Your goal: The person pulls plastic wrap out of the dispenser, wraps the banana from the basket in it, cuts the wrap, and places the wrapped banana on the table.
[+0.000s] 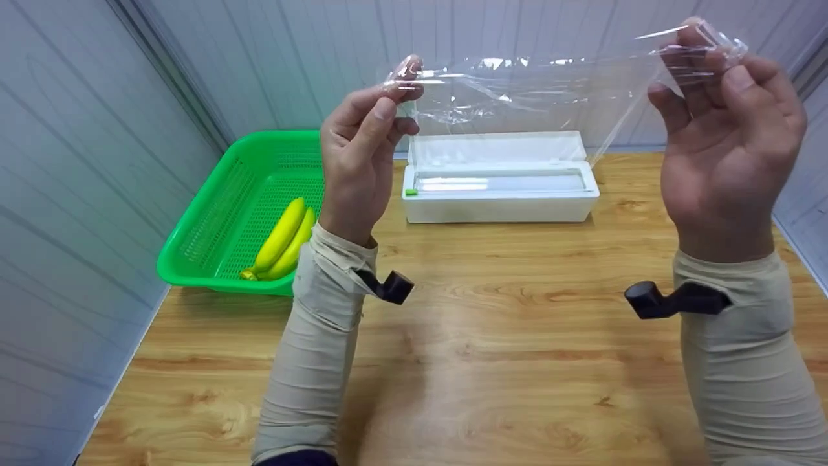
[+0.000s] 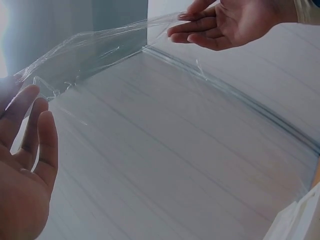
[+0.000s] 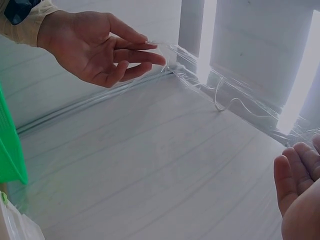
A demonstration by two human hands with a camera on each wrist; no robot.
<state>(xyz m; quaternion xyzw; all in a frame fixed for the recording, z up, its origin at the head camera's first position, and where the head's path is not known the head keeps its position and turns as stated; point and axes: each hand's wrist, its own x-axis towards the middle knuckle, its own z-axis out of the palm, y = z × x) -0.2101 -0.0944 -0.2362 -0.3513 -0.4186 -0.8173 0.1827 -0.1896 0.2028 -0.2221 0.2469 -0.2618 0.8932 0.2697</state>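
Observation:
A clear sheet of plastic wrap is stretched between both hands, raised above the table. My left hand pinches one upper corner between thumb and fingers. The opposite corner is pinched by my right hand, held a little higher. From the hands the wrap runs down to a white cling film box, whose lid stands open at the back. A small green slider sits at the left end of its front edge. In the left wrist view the upper edge of the wrap looks bunched and wrinkled.
To the left stands a green plastic basket, with yellow bananas lying in it, partly behind the left wrist. The wood-grain table is bounded by pale panel walls at the left, back and right.

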